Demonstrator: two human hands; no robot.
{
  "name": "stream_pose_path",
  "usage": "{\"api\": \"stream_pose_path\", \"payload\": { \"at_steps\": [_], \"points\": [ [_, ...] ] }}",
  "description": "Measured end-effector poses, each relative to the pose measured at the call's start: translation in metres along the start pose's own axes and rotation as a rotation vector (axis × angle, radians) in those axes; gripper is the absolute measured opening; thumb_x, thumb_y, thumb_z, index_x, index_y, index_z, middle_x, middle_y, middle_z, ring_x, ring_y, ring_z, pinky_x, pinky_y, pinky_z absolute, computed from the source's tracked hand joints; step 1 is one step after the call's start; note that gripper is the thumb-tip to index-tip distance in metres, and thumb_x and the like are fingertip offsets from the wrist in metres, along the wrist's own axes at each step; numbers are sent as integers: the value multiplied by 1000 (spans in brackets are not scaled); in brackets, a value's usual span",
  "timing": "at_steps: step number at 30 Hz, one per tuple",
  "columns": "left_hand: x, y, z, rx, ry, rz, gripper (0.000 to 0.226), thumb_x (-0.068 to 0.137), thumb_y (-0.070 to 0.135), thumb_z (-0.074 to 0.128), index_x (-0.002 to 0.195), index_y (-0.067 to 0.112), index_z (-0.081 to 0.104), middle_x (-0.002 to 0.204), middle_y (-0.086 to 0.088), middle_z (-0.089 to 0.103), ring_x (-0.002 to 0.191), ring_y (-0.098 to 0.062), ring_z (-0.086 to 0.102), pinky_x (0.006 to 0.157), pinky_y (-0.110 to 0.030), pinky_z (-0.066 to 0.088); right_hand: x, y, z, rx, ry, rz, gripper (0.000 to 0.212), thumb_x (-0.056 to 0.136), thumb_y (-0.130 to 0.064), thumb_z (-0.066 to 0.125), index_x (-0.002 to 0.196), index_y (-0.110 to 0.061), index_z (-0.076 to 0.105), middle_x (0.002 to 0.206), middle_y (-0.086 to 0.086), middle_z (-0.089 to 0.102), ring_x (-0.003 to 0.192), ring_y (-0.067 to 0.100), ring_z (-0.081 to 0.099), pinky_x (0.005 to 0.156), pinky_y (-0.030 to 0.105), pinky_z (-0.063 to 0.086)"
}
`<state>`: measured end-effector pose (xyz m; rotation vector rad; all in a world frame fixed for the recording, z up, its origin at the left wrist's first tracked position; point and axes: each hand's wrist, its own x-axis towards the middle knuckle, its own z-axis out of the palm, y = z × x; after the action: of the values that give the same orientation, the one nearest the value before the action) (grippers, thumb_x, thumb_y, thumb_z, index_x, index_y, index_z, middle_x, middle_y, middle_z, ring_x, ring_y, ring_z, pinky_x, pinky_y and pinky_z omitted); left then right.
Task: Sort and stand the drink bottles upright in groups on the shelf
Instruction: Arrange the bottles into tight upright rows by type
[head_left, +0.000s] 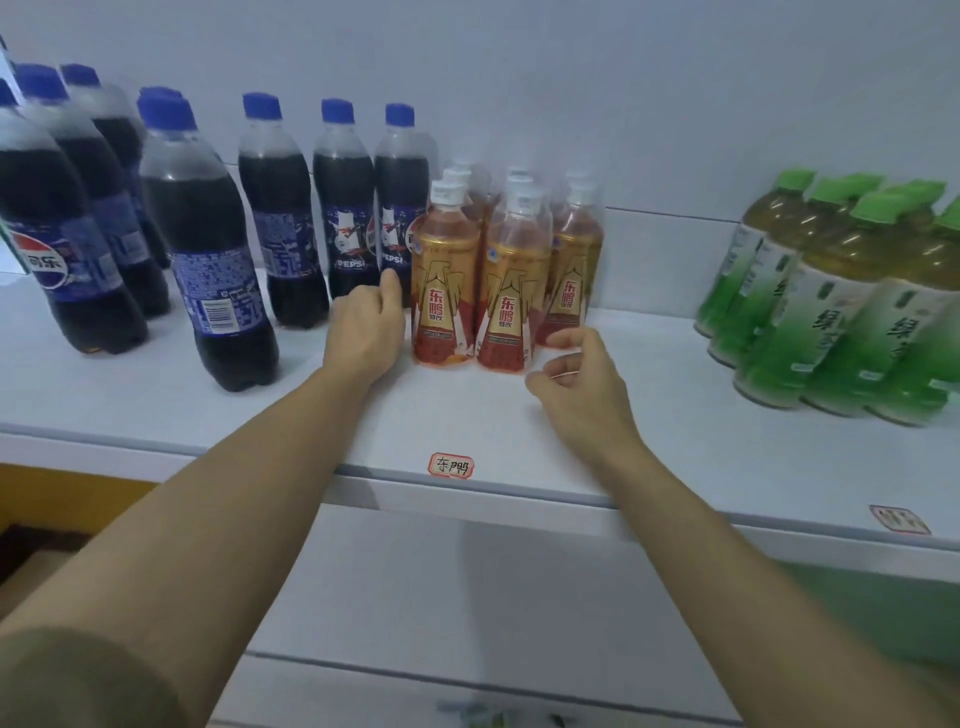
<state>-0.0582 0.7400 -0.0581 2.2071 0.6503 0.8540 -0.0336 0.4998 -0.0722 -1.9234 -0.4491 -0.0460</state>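
Observation:
Several gold-and-red energy drink bottles (506, 270) stand upright in a tight cluster at the middle of the white shelf (467, 415). My left hand (366, 332) rests against the left side of the cluster, fingers curled, touching the front left bottle. My right hand (576, 384) hovers at the cluster's right front, fingers loosely spread, holding nothing. Several dark cola bottles with blue caps (208, 244) stand upright to the left. Green tea bottles with green caps (831, 306) stand grouped at the right.
A red-bordered handwritten label (451, 465) is stuck on the shelf's front edge below the energy drinks, and another label (900, 519) sits at the right. A white wall backs the shelf. A lower shelf (467, 675) lies beneath.

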Motion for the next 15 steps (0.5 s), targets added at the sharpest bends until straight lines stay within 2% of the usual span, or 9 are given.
{"api": "stream_pose_path", "payload": {
  "at_steps": [3, 6, 9, 12, 15],
  "points": [
    [-7, -3, -6, 168, -46, 79, 45, 110, 30, 29, 86, 5, 58, 92, -19, 66, 86, -36, 59, 75, -44, 47, -1, 0, -1, 5, -38, -15, 32, 86, -16, 69, 112, -30, 54, 91, -7, 62, 81, 6, 63, 64, 16, 41],
    [-28, -4, -18, 171, -152, 156, 42, 105, 24, 43, 66, 14, 52, 66, -5, 58, 69, -26, 55, 54, -32, 33, -5, 0, -2, 11, -48, -44, 29, 86, -13, 69, 109, -27, 56, 87, -7, 63, 79, 8, 64, 64, 16, 43],
    [-58, -3, -38, 212, -219, 206, 38, 102, 23, 49, 66, 10, 49, 63, -6, 53, 64, -26, 49, 55, -37, 30, -12, -9, 0, -57, -99, -102, 27, 88, -11, 68, 107, -25, 56, 90, -5, 62, 79, 10, 62, 63, 10, 41],
    [-87, -11, -68, 207, -160, 193, 37, 100, 25, 53, 65, 12, 52, 60, -2, 54, 60, -19, 48, 56, -36, 35, -24, -20, 14, -97, -148, -180, 26, 91, -14, 69, 109, -28, 57, 92, -10, 62, 80, 3, 59, 65, 11, 39],
    [-113, -27, -111, 183, -27, 166, 33, 98, 30, 56, 66, 24, 53, 61, 10, 57, 58, -11, 53, 54, -23, 40, -41, -38, 41, 57, -187, -240, 21, 93, -23, 67, 107, -36, 58, 84, -16, 65, 80, -1, 61, 61, 8, 42]
  ]
}}
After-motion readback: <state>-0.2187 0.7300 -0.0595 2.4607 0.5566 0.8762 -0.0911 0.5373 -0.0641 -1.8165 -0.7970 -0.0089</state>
